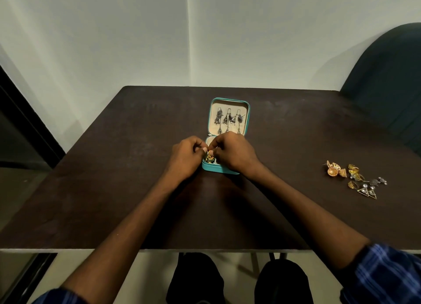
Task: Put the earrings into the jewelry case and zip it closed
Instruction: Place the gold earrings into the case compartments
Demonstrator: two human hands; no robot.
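Note:
A teal jewelry case [227, 170] lies open in the middle of the dark table, its cream lid [229, 105] laid back with several dark dangling earrings hung inside. Over the case's front half, my left hand [185, 158] and my right hand [234, 154] meet, fingertips together, pinching a small gold earring [210, 154]. More gold pieces lie in the compartment just beneath it. My hands hide most of the case's base. A loose pile of gold and silver earrings [355, 178] lies on the table far to the right.
The dark wooden table [114, 167] runs to a near edge just above my knees. A dark chair back [387, 80] stands at the table's far right corner. A pale wall lies behind, with a dark doorway at the left.

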